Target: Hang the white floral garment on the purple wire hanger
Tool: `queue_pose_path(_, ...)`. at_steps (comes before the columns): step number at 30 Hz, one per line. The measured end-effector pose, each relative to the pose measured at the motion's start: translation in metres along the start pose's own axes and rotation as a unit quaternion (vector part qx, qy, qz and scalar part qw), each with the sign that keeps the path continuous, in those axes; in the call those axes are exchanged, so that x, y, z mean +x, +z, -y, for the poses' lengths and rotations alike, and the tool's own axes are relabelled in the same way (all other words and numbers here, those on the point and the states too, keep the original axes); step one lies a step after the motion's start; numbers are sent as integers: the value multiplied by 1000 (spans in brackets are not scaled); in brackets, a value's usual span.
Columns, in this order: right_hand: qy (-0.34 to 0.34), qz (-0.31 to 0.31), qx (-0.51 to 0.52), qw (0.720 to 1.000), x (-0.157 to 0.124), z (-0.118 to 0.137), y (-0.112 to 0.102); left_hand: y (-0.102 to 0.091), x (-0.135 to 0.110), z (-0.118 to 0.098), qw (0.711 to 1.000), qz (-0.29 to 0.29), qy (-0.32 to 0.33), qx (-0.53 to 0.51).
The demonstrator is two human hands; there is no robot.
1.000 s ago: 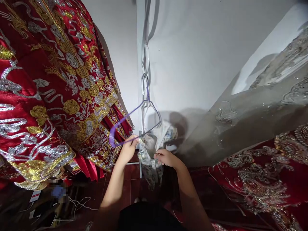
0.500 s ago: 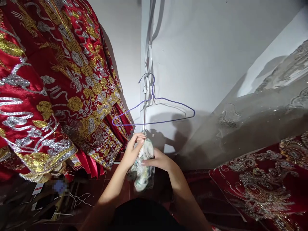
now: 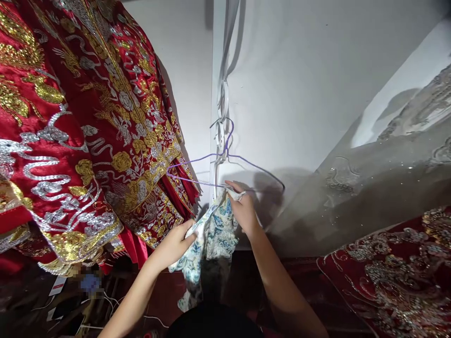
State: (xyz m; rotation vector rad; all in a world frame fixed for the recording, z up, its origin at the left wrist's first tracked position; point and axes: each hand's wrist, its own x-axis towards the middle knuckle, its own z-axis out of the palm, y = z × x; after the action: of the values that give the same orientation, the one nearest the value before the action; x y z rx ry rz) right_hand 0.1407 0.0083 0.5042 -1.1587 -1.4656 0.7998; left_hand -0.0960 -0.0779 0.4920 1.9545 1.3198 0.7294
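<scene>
A white cloth garment (image 3: 213, 230) with a blue and green pattern hangs spread between my hands; its exact kind I cannot make out. My left hand (image 3: 178, 241) pinches its left edge between thumb and fingers. Higher up, my right hand (image 3: 243, 204) grips its upper right edge, close to the bottom bar of a purple wire hanger (image 3: 255, 166). That hanger hooks onto a white ring chain (image 3: 223, 101) against the wall. Part of its bottom bar is hidden behind the garment and my right hand.
Red jackets with gold and silver embroidery (image 3: 120, 122) hang at left. Sheer beaded fabric (image 3: 341, 183) and a red beaded garment (image 3: 394, 277) are on the right. White cables (image 3: 111, 300) lie low at left, near a blurred blue patch.
The garment has gone from bunched up to spread out. My left hand has moved left and down, my right hand up to the hanger's bar. The hanger has turned slightly.
</scene>
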Motion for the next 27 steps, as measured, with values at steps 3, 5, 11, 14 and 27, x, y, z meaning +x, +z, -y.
queue_pose_path(3,8,22,-55,998,9,-19,-9,-12,-6,11,997,29,-30,63)
queue_pose_path(5,14,54,-90,994,14,-25,-15,-22,-10,17,989,62,-62,121)
queue_pose_path(11,12,-13,-187,982,16,-30,-34,-46,-14,11,940,90,-129,303)
queue_pose_path(14,15,-60,-184,981,15,-28,-47,-55,-6,-1,952,43,-66,294)
queue_pose_path(27,-7,-118,-158,980,-2,-9,-53,-92,57,-38,961,-51,119,246)
